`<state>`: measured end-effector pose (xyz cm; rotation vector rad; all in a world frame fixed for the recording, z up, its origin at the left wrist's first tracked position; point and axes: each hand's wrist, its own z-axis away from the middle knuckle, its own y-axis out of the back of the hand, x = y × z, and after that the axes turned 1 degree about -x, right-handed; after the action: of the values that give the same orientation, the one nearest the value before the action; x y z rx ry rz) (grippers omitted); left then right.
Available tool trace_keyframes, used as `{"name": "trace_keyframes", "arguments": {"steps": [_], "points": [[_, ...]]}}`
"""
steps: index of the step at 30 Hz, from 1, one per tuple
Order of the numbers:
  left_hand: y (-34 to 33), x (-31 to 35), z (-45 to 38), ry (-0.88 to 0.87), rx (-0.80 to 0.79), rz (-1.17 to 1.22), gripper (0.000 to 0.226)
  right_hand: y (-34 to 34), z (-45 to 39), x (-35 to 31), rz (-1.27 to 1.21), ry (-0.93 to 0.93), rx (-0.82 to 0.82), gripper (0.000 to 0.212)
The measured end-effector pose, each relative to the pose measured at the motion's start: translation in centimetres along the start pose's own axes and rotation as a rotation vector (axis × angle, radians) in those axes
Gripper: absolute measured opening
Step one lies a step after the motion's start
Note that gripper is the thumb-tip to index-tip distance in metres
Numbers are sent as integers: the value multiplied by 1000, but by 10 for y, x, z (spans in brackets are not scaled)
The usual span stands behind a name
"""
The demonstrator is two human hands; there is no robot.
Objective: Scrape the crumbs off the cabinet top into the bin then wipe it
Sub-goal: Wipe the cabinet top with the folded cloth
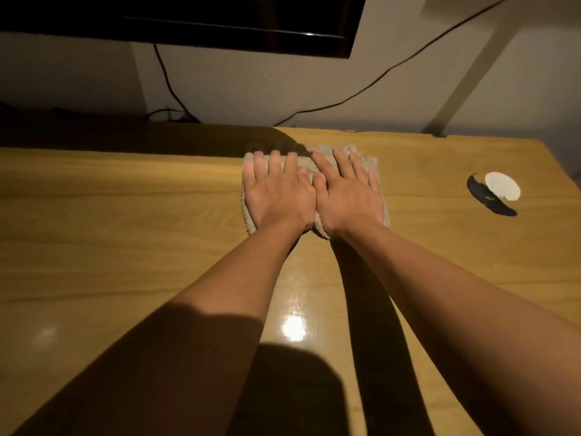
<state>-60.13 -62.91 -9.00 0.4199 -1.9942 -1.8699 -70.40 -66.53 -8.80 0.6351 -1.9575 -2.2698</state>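
A beige fluffy cloth (pixel 361 155) lies flat on the glossy wooden cabinet top (pixel 125 215), near its back edge. My left hand (pixel 276 193) and my right hand (pixel 349 193) press down on the cloth side by side, palms flat, fingers spread and pointing toward the wall. The thumbs touch in the middle. Most of the cloth is hidden under the hands; only its edges show. No crumbs or bin can be seen.
A round cable hole (pixel 501 185) with a black cover (pixel 490 201) shifted beside it sits at the right of the top. A dark screen (pixel 220 23) hangs on the wall above, with black cables (pixel 169 86) running down behind the cabinet.
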Motion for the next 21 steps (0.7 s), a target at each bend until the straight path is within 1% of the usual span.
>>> {"name": "trace_keyframes", "arguments": {"steps": [2, 6, 9, 12, 16, 18, 21], "points": [[3, 9, -28, 17, -14, 6, 53, 5, -29, 3, 2, 0, -1, 51], [-5, 16, -65, 46, -132, -18, 60, 9, -66, 7, 8, 5, 22, 51], [-9, 14, -69, 43, -122, 48, 63, 10, -68, 7, 7, 15, 24, 51], [-6, 19, -61, 58, -130, 45, 61, 11, -59, 9, 15, 29, 10, 51], [3, 22, -31, 3, -7, 29, 57, 10, -32, 17, -12, 23, 1, 52], [3, 25, -9, -20, 30, 49, 56, 10, -10, 23, -14, 22, 2, 52], [3, 29, 32, -27, -23, 127, 57, 10, 32, 36, -19, 30, 0, 53]]}}
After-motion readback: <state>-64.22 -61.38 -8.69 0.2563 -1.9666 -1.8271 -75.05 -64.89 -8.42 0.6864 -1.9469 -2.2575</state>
